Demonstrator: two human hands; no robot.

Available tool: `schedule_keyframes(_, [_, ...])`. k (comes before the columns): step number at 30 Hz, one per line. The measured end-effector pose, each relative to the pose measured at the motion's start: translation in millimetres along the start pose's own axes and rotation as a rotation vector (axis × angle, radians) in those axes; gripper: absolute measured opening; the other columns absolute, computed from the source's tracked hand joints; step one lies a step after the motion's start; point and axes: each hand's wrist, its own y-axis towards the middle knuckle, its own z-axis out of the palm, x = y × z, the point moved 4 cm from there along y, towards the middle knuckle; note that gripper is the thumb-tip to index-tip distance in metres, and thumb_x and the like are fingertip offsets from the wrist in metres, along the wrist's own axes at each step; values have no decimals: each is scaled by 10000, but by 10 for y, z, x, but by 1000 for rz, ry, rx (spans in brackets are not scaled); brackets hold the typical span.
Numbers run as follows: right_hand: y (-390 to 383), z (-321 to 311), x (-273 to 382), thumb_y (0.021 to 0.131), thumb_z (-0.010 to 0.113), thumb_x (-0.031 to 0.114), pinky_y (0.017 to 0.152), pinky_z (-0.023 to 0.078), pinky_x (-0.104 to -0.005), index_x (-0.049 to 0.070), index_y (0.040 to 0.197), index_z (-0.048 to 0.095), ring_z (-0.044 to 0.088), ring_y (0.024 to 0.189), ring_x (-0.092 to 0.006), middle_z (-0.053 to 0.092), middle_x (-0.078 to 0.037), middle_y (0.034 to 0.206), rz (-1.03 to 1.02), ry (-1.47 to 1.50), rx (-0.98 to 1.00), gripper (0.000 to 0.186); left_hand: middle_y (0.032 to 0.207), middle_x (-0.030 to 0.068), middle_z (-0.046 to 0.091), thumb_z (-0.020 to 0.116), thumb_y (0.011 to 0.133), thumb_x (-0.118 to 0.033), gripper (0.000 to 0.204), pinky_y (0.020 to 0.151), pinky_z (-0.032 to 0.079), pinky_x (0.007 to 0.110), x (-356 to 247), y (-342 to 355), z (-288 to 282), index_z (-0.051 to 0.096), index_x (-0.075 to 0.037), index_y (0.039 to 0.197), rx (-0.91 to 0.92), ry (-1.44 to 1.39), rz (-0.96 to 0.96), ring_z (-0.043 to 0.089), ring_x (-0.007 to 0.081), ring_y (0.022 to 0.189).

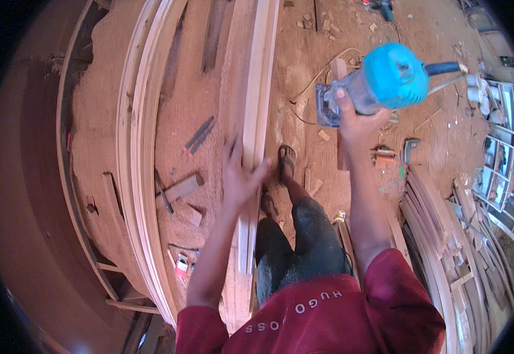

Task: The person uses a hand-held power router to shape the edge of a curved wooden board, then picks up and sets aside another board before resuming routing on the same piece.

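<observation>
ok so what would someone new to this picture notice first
The bright blue power tool, held up in the right hand at upper right, stands out most. Next is the long pale wood piece running up the middle, with the left hand spread on it.

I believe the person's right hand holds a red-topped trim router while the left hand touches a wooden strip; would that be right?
Not quite: the head view shows the right hand holding a blue-topped trim router, not red-topped.
</observation>
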Motion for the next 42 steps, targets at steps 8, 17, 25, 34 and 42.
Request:
schedule_keyframes(8, [-2126,-484,1039,779,798,306,963,492,-393,42,1335,462,590,1066,-263,569,-137,1218,276,1,401,702,1327,303,494,713,870,-380,733,1087,374,470,215,106,105,449,9,1432,-72,-59,167,452,449,1273])
schedule_keyframes(17, [-3919,-829,1790,629,883,174,1036,460,-405,118,1370,394,529,1213,-261,497,-121,1320,494,371,446,889,1374,258,479,548,952,-284,559,1110,348,453,452,-88,116,470,-6,1430,-177,-222,240,441,425,1303])
schedule_keyframes(25, [-4448,-915,2106,875,689,157,853,534,-523,71,1272,456,662,988,-392,640,-253,1112,31,135,271,468,1422,252,453,551,984,-243,528,1116,353,412,688,-1022,150,449,-23,1453,-91,-356,209,454,382,1328])
schedule_keyframes(34, [-4930,-896,2257,942,605,253,898,516,-546,118,1221,459,660,1030,-424,655,-222,1154,-67,81,213,343,1452,192,504,561,987,-129,457,1179,277,372,553,-1032,73,491,38,1407,-91,-620,282,415,292,1393])
schedule_keyframes(42, [-5078,-964,2242,962,562,262,897,508,-572,129,1225,437,656,1020,-432,644,-228,1147,-112,78,217,320,1416,196,530,548,995,-140,430,1166,296,373,597,-1038,75,514,39,1385,-108,-593,258,439,291,1369])
